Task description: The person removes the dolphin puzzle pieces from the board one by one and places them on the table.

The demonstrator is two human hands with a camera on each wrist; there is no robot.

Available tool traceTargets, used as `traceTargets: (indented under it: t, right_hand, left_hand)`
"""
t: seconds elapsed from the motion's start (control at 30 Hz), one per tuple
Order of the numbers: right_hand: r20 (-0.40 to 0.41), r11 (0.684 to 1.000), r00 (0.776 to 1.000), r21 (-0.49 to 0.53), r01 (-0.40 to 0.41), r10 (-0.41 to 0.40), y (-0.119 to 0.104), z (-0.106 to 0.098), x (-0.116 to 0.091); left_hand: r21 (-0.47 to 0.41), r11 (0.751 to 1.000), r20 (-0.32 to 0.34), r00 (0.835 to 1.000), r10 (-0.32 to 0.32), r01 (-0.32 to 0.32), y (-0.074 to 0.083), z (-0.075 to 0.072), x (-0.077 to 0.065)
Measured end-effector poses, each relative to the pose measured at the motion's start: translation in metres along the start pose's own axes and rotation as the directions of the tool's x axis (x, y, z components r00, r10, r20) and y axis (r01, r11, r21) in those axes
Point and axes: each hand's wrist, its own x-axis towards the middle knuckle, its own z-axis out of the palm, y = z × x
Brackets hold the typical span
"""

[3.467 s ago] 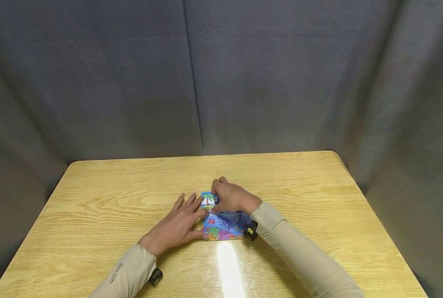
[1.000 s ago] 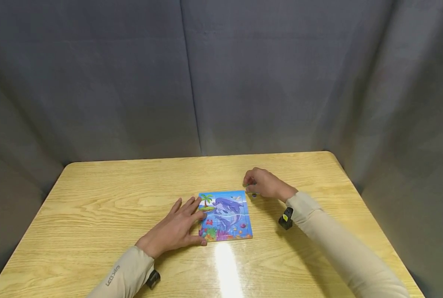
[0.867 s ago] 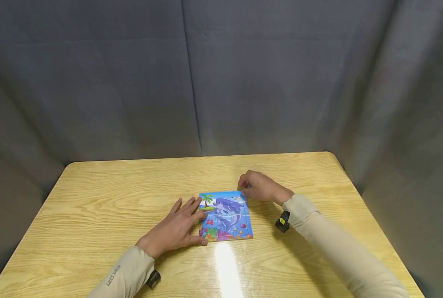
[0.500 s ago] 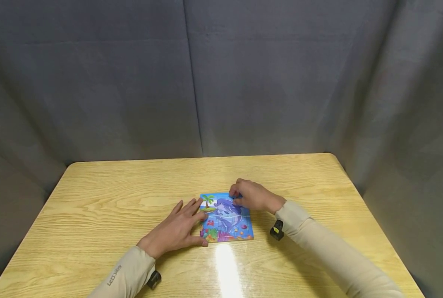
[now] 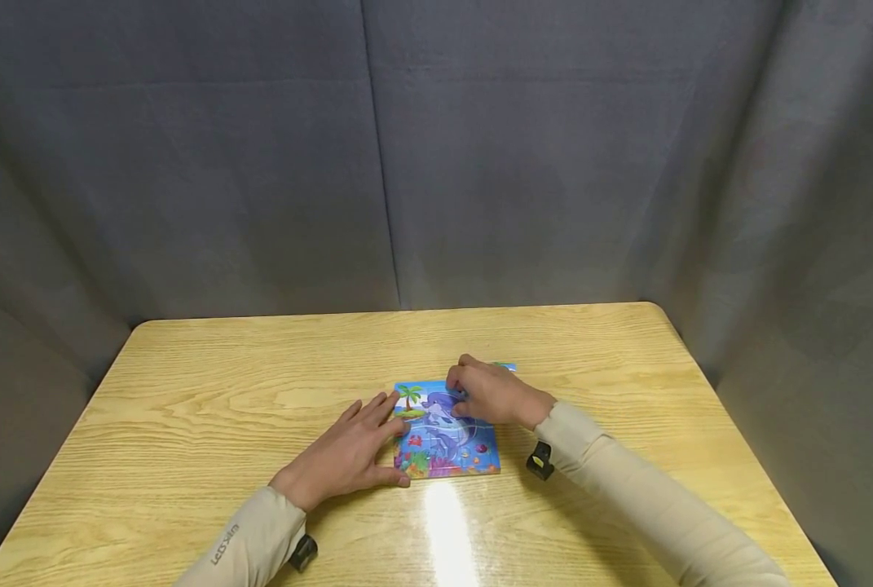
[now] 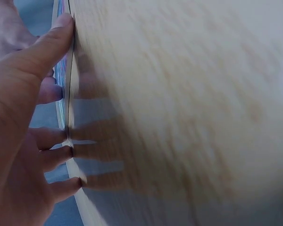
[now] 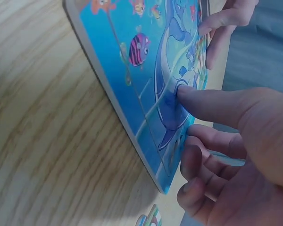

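Observation:
A square jigsaw puzzle [image 5: 442,448] with dolphins, a palm tree and sea creatures lies flat on the table. My left hand [image 5: 348,450] spans its left edge, fingers spread and thumb at the lower left corner. Over the upper right part is my right hand [image 5: 498,393], thumb and index finger curled down onto the picture. In the right wrist view the thumb [image 7: 212,101] presses on the large dolphin [image 7: 172,106], with the other fingers bent near the top edge. I cannot tell whether they pinch a piece. A loose puzzle piece [image 5: 508,367] lies behind the right hand.
The wooden table [image 5: 209,391] has rounded far corners, and a grey curtain [image 5: 260,187] hangs behind and beside it. A glare streak [image 5: 447,530] crosses the wood in front of the puzzle. Each wrist wears a small black camera [image 5: 540,461].
My right hand went out to loose pieces right of the puzzle, then came back left and down onto the picture, uncovering a loose piece. The left hand stays at the left edge.

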Motion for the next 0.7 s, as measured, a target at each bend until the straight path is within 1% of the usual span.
traceTargets:
  t: [0.13, 0.27, 0.57, 0.7]
  right_hand:
    - [-0.002, 0.998, 0.999, 0.062, -0.034, 0.034, -0.0006, 0.0003, 0.0008]
    - [-0.016, 0.994, 0.999, 0.105, -0.045, 0.047, 0.0002, 0.0015, 0.0021]
    - [-0.072, 0.996, 0.997, 0.091, -0.018, 0.025, 0.0048, 0.0061, 0.0038]
    - [-0.102, 0.996, 0.995, 0.09, 0.01, -0.001, 0.0055, 0.0055, 0.0033]
  left_hand:
    - [0.003, 1.0, -0.002, 1.0, 0.001, -0.001, -0.0008, -0.0003, -0.0003]
    - [0.004, 1.0, -0.004, 1.0, 0.002, -0.002, -0.0002, -0.0006, -0.0002]
    - [0.004, 1.0, -0.009, 1.0, 0.003, -0.003, -0.0002, 0.0001, -0.0004]
    - [0.004, 1.0, -0.007, 1.0, 0.003, -0.003, -0.0004, 0.0003, -0.0006]
